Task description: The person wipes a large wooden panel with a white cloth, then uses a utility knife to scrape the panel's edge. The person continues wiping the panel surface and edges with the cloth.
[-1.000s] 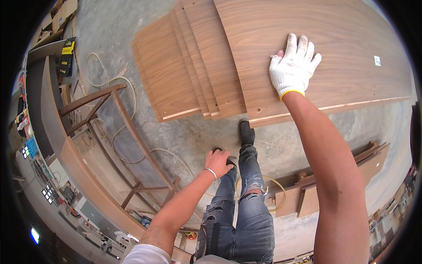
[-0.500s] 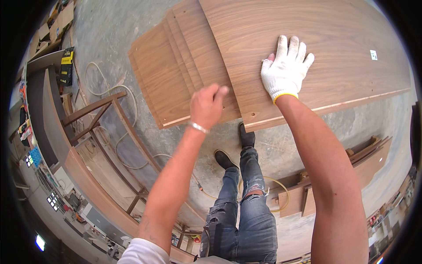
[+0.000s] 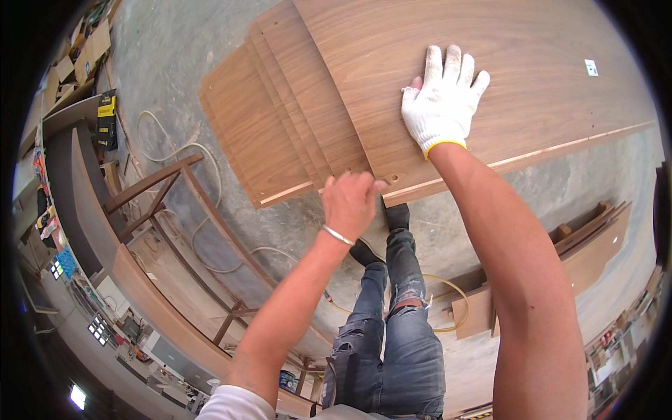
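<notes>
My right hand [image 3: 439,105], in a white knit glove with a yellow cuff, lies flat with fingers spread on a large brown wood-grain panel [image 3: 518,91]. That panel rests on top of several smaller panels [image 3: 259,133], which step out to the left. My left hand [image 3: 350,203] is bare, with a bracelet at the wrist. Its fingers are curled at the near edge of the smaller panels, beside the large panel's near left corner. What those fingers hold, if anything, is hidden. Small round holes show near the panel edges, and a pale sticker [image 3: 591,67] is on the large panel.
A wooden frame [image 3: 210,210] stands to the left, near a pale hose [image 3: 213,164] looping over the concrete floor [image 3: 175,49]. More boards [image 3: 588,259] lie at the right beside a yellow hose [image 3: 465,308]. My shoes [image 3: 397,217] are close to the panels' near edge.
My left hand has come down from above the smaller panels to their near edge, its fingers still curled. The gloved right hand stays flat on the large panel. The view has shifted slightly.
</notes>
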